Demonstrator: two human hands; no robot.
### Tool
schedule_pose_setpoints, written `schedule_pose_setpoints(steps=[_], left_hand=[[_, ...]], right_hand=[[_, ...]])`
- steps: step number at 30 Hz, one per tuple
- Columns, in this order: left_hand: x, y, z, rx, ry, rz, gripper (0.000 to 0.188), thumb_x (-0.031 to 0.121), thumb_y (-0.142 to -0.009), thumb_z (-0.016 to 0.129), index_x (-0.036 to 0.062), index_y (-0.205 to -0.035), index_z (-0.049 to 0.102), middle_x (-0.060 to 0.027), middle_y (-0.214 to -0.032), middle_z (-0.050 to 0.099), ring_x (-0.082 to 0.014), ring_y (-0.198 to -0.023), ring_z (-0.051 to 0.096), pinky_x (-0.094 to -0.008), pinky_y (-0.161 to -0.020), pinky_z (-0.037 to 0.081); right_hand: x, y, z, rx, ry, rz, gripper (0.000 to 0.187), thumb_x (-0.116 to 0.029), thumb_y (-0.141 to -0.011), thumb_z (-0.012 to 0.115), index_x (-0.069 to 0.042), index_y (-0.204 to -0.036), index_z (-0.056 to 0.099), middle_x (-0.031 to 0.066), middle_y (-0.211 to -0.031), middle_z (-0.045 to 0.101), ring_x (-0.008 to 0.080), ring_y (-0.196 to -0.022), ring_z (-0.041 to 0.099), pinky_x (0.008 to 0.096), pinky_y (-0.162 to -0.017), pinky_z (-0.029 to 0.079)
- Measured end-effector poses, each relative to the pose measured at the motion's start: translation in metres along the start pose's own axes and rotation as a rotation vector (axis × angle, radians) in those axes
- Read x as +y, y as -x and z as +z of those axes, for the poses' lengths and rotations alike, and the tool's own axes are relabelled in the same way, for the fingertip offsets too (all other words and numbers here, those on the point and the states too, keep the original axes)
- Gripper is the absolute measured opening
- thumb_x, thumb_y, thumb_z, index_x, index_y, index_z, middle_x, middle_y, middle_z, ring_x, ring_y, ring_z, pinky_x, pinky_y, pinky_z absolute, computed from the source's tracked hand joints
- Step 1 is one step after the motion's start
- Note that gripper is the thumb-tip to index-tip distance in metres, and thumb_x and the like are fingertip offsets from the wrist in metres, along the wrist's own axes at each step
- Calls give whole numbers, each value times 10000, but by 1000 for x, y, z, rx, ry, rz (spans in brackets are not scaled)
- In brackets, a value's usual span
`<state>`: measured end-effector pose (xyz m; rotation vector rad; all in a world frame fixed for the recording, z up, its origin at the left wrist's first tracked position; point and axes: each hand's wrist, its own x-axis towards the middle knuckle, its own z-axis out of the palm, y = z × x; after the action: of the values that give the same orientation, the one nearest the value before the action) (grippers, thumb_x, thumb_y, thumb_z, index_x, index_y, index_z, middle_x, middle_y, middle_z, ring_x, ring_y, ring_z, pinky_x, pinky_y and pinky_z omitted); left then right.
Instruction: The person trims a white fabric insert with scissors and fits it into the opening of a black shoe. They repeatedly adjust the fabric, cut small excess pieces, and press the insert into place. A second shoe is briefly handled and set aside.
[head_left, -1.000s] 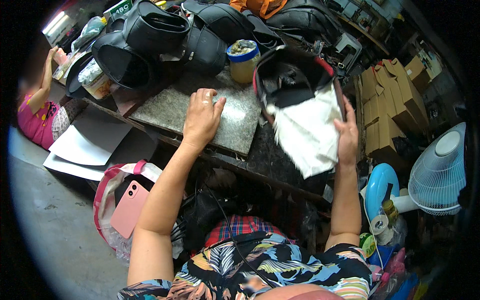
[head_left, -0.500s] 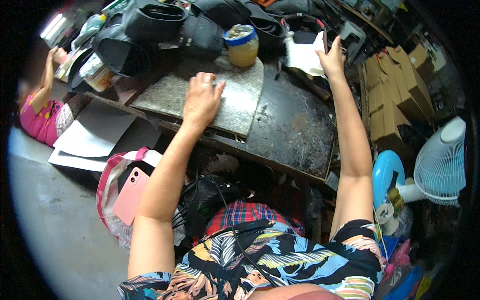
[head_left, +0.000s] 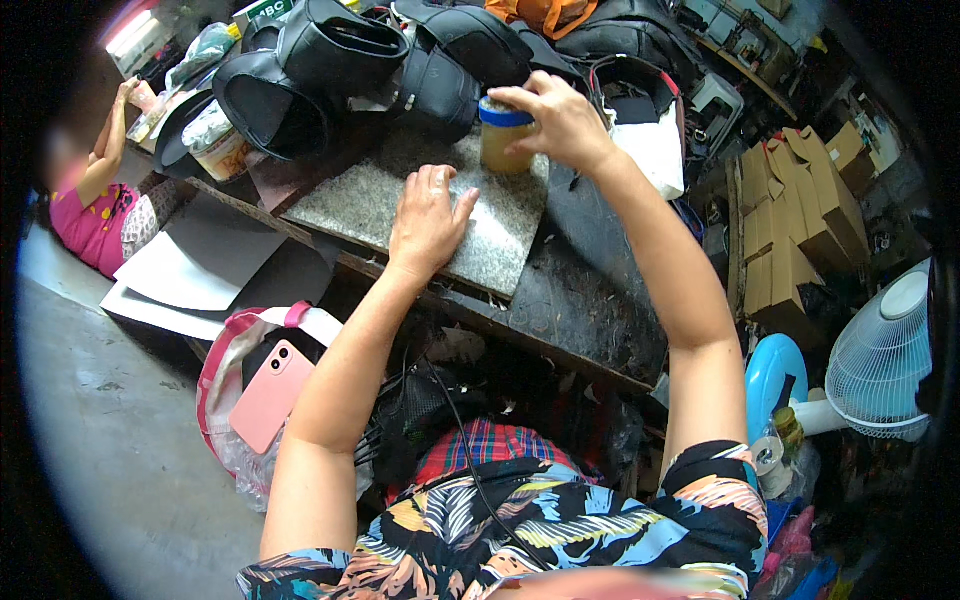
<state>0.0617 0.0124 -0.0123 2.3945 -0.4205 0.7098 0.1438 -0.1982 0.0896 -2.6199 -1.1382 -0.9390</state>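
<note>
I have the right hand [head_left: 565, 125] at the blue-rimmed jar [head_left: 499, 152], which stands upright on the far right part of the speckled stone slab [head_left: 497, 235]. Its fingers curl over the rim and the thumb lies against the side, spread about as wide as the jar; I read that as a hold, though from here I can't tell how firm it is. My left hand [head_left: 428, 228] lies on the slab's near middle, fingers loosely bent; I see nothing held, but what is under its palm is hidden from me.

Right of the slab, the black bag piece with its white lining [head_left: 648, 158] sits on the dark workbench [head_left: 590, 300], apart from both hands. Black bags [head_left: 338, 52] are heaped beyond the slab.

I judge the step in hand to be handling the jar. The next move calls for an even squeeze and a level wrist, with the left hand steadying the slab, lest the jar tip.
</note>
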Motion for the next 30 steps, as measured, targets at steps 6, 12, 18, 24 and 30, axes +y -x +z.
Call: schedule_pose_setpoints(steps=[6, 12, 18, 24, 30], left_hand=[[6, 5, -2, 92, 80, 15, 868, 255, -818, 761, 23, -1463, 229, -241, -1356, 429, -400, -1247, 451, -456, -1050, 389], [11, -22, -4, 191, 96, 255, 1125, 157, -662, 853, 81, -1533, 146, -242, -1532, 256, -410, -1369, 335, -452, -1133, 317], [22, -59, 34, 256, 134, 250, 948, 31, -615, 788, 151, -1454, 362, -164, -1444, 396, -385, -1270, 435, -450, -1090, 373], [12, -64, 47, 362, -215, 267, 931, 180, -653, 795, 204, -1466, 342, -70, -1456, 413, -296, -1280, 433, -440, -1039, 380], [9, -65, 46, 327, -200, 257, 1001, 418, -692, 822, 144, -1500, 298, -126, -1489, 393, -341, -1285, 426, -453, -1051, 357]], right_hand=[[-46, 16, -5, 111, 113, -33, 543, -326, -601, 868, -165, -1069, 644, 94, -906, 588, 275, -851, 641, 362, -721, 549], [-46, 18, 6, 179, 125, -23, 520, -320, -642, 834, -141, -1079, 614, 113, -943, 607, 278, -842, 636, 355, -716, 549], [-46, 32, 23, 260, -78, 115, 535, -173, -693, 808, -33, -1115, 511, 199, -1252, 597, 362, -1000, 609, 403, -877, 524], [-47, 48, 23, 284, -311, 197, 494, -177, -751, 760, -11, -1178, 577, 252, -1396, 486, 415, -1200, 536, 428, -1040, 430], [-93, 109, -8, -110, -537, 409, 393, -261, -821, 737, -86, -1161, 646, 263, -1479, 400, 420, -1308, 462, 442, -1068, 412]])
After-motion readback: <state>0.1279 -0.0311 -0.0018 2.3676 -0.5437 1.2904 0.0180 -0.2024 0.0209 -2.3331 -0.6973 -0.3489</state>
